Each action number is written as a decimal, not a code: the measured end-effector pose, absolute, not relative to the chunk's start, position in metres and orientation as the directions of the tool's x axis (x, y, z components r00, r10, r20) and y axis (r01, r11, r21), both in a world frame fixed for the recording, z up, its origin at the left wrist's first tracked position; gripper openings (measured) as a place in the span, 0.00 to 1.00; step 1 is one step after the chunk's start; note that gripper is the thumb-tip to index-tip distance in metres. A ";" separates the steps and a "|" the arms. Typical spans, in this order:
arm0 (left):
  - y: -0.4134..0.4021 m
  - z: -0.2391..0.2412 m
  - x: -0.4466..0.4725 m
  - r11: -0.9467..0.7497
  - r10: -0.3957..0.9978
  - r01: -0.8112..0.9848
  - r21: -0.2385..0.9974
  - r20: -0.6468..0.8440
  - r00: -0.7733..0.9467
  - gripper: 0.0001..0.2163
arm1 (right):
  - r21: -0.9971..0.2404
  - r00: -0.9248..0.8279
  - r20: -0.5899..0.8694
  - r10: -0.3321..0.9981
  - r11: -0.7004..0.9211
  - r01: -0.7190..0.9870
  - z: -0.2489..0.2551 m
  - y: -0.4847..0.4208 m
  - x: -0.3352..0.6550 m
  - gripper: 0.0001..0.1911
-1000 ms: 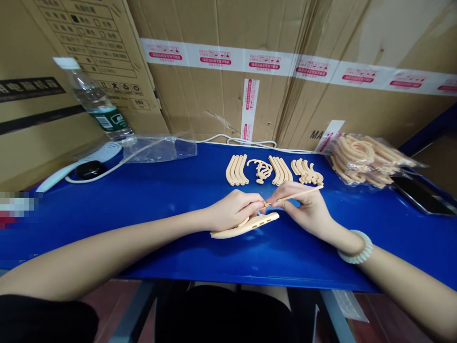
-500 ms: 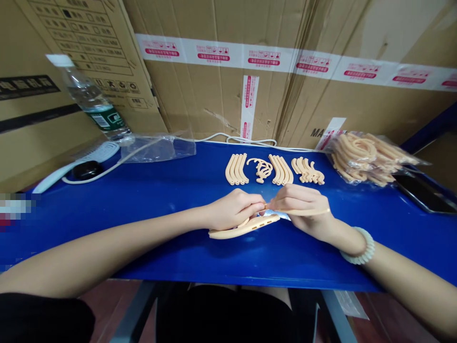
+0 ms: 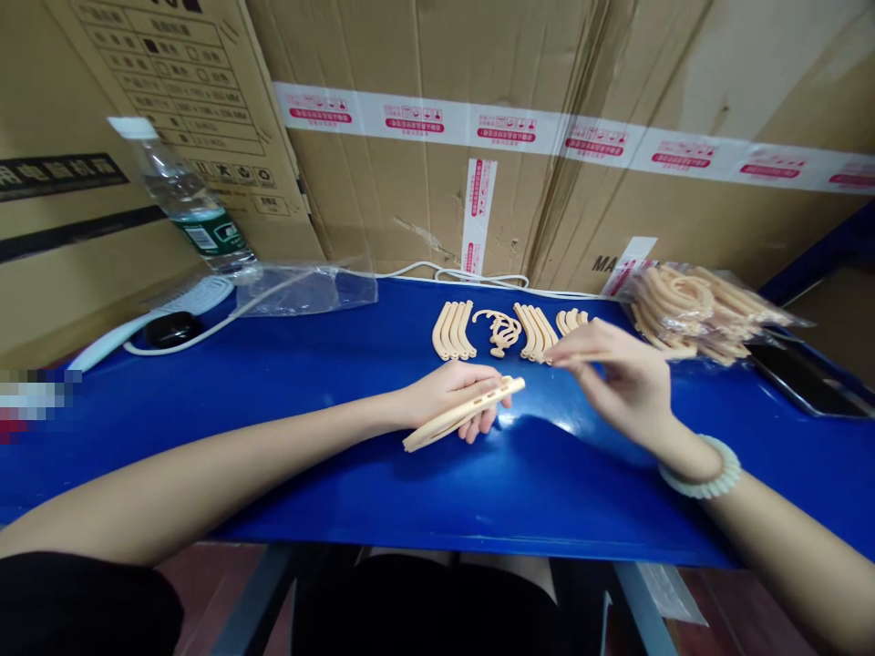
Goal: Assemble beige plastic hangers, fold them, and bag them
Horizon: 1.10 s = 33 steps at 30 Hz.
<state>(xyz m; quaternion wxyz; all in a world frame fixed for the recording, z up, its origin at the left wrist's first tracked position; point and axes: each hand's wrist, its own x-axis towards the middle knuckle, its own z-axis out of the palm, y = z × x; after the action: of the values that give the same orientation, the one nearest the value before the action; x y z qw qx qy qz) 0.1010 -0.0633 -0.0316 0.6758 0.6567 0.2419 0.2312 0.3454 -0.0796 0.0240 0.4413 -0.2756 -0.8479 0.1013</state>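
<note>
My left hand (image 3: 457, 392) is closed around a long, curved beige plastic piece (image 3: 465, 412) with slots along its edge, held tilted above the blue table. Up and to the right, my right hand (image 3: 622, 383) pinches a slim beige plastic strip (image 3: 589, 357) between thumb and fingers, apart from the left one. Just beyond the hands lie a row of curved beige arms (image 3: 454, 330), a cluster of beige hooks (image 3: 499, 330), a second row of arms (image 3: 534, 330) and some short wavy pieces (image 3: 570, 321), which my right hand partly hides.
A clear bag of beige parts (image 3: 704, 310) and a dark phone (image 3: 807, 378) are at the right. At the left stand a water bottle (image 3: 205, 223), a pale brush (image 3: 157, 314), a black mouse-like object (image 3: 172, 330) and a plastic bag (image 3: 307, 290). Cardboard boxes (image 3: 383, 200) wall the back.
My hands were together at the slotted piece and have separated. My right hand has moved right and up with the slim strip, while the slotted piece has turned in my left hand.
</note>
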 end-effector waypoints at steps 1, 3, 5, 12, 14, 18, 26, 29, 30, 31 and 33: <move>-0.061 -0.034 0.101 0.110 0.621 -0.055 0.992 -0.026 0.783 0.18 | -0.464 -0.387 0.675 0.628 0.769 0.440 0.027 -0.072 0.352 0.09; -0.058 -0.037 0.102 0.211 0.617 -0.157 0.965 -0.007 0.787 0.18 | -0.571 -0.277 0.556 0.783 0.603 0.557 0.031 -0.054 0.370 0.13; -0.056 -0.038 0.103 0.270 0.638 -0.235 0.934 0.009 0.770 0.17 | -0.600 -0.205 0.443 0.873 0.458 0.655 0.033 -0.036 0.391 0.21; -0.057 -0.032 0.105 0.376 0.759 -0.333 0.865 -0.081 0.646 0.11 | -0.289 -0.032 0.268 0.963 0.112 0.951 0.024 -0.006 0.424 0.22; -0.056 -0.031 0.106 0.390 0.778 -0.342 0.855 -0.107 0.619 0.10 | -0.242 -0.029 0.250 0.968 0.091 0.966 0.019 -0.003 0.422 0.20; -0.054 -0.032 0.106 0.402 0.798 -0.354 0.845 -0.134 0.587 0.09 | -0.198 -0.012 0.242 0.970 0.061 0.978 0.010 0.002 0.423 0.15; -0.054 -0.030 0.106 0.384 0.809 -0.351 0.854 -0.127 0.574 0.07 | -0.151 -0.256 0.420 0.871 0.345 0.926 0.019 -0.031 0.394 0.11; -0.054 -0.031 0.106 0.385 0.818 -0.343 0.857 -0.144 0.557 0.08 | -0.038 -0.683 0.545 0.487 0.827 0.560 0.018 -0.064 0.356 0.10; -0.054 -0.031 0.106 0.381 0.821 -0.344 0.858 -0.143 0.552 0.09 | 0.019 -0.789 0.501 0.356 0.907 0.421 0.016 -0.074 0.344 0.09; -0.054 -0.031 0.106 0.376 0.824 -0.346 0.859 -0.139 0.549 0.10 | 0.071 -0.848 0.461 0.261 0.942 0.328 0.013 -0.084 0.333 0.08; -0.055 -0.030 0.106 0.369 0.829 -0.348 0.862 -0.136 0.543 0.11 | 0.149 -0.906 0.395 0.154 0.962 0.229 0.005 -0.098 0.317 0.07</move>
<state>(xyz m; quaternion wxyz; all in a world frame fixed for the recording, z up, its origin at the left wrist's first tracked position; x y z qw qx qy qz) 0.1060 -0.0548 -0.0300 0.7747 0.4138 0.2907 0.3796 0.3175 -0.0981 0.0054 0.1936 -0.0987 -0.9713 -0.0964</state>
